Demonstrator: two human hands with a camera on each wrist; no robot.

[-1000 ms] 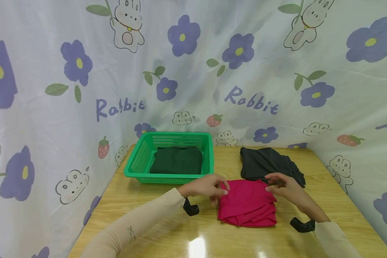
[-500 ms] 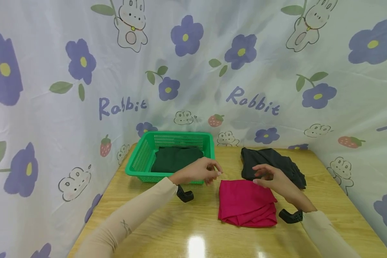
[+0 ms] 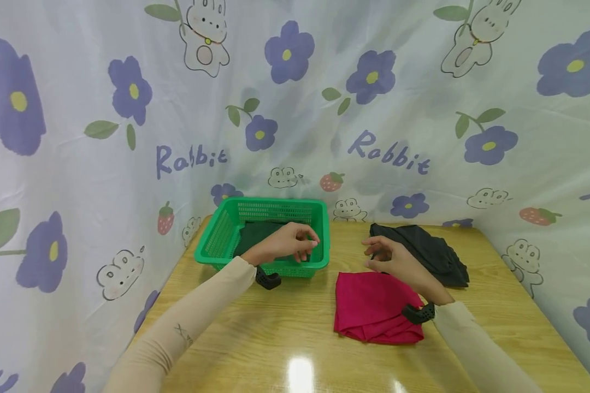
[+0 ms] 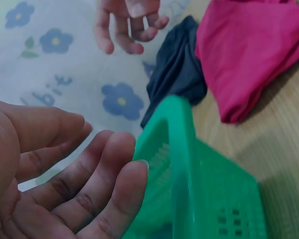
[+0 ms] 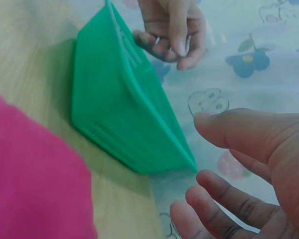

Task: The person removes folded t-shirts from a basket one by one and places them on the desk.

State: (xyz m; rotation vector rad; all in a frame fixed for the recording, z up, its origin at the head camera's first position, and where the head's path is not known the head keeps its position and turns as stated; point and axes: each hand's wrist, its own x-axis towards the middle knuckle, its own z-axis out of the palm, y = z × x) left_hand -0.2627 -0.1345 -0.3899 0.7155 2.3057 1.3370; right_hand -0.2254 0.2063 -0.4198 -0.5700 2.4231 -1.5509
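Note:
My left hand (image 3: 286,243) hangs over the front right part of the green plastic basket (image 3: 327,229), fingers loosely bent and nothing between them. A folded dark green garment (image 3: 251,234) lies in the basket, partly hidden by that hand. Above the back edge of a folded pink garment (image 3: 364,305) is my right hand (image 3: 398,265), its thumb and fingers apart around bare air. In the right wrist view the pink garment (image 5: 35,174) lies beside the basket (image 5: 109,99), below the hand. The left wrist view has the basket's rim (image 4: 182,149) right by the left fingertips.
A black folded garment (image 3: 430,251) lies behind and to the right of the pink one. All of it rests on a wooden table (image 3: 246,338). A patterned curtain (image 3: 300,120) with rabbits and flowers hangs along the back and both sides.
Both hands have lifted off the pink garment and moved back and to the left, the left one now over the basket. The garments and basket stay where they were.

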